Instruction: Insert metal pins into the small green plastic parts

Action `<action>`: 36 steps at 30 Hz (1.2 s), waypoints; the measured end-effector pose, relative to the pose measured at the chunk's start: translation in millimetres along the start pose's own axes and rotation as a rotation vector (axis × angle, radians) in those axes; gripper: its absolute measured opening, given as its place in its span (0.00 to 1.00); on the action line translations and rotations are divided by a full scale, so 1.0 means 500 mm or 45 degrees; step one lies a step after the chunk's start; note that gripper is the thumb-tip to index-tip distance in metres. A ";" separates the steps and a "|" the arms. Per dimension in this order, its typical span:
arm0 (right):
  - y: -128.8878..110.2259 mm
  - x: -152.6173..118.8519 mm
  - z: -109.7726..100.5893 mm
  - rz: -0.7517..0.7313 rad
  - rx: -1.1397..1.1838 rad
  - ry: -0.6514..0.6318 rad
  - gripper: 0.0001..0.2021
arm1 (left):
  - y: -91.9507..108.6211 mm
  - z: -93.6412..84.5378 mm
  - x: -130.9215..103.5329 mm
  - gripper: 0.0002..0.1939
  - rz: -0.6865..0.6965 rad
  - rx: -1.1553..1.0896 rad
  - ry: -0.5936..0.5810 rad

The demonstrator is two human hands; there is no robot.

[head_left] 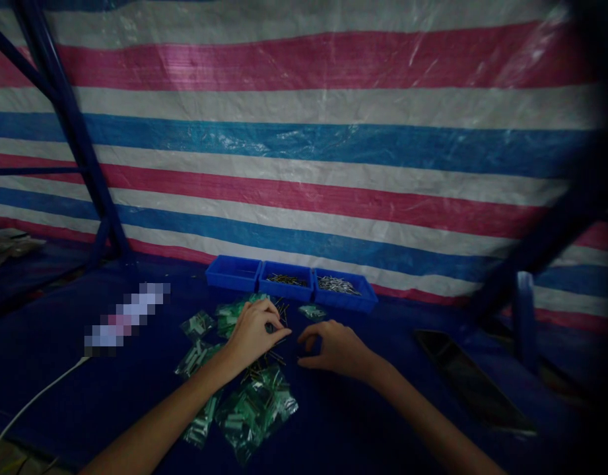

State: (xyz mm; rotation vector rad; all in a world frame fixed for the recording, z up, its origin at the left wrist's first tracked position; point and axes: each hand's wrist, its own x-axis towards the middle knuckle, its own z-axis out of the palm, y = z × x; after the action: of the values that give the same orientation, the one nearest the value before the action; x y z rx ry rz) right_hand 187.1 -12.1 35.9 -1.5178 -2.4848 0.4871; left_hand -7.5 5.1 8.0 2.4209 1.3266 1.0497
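My left hand [258,330] is closed in a pinch above loose dark screws [276,357] on the blue table; what its fingertips hold is too small to name. To its right, my right hand [333,346] hovers with thumb and fingers apart and nothing visible between them. Clear bags with green pieces [254,412] lie below and left of my left hand. One small bag [312,311] sits apart, just beyond my right hand.
Three blue bins stand behind the hands: a left bin [233,272], a middle one with brownish screws [286,280], a right one with silver screws [338,285]. A dark flat device [474,379] lies right. A power strip [128,320] with a white cable lies left.
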 end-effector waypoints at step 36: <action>0.029 0.031 0.109 0.191 1.610 0.252 0.18 | 0.019 0.015 -0.005 0.03 -0.085 -0.359 -0.076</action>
State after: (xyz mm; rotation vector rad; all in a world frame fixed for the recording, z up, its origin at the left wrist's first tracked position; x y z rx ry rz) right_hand 174.0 -1.9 -20.2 -1.0597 -1.3115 1.4499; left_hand 2.9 -1.0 5.9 2.1695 1.1453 1.0587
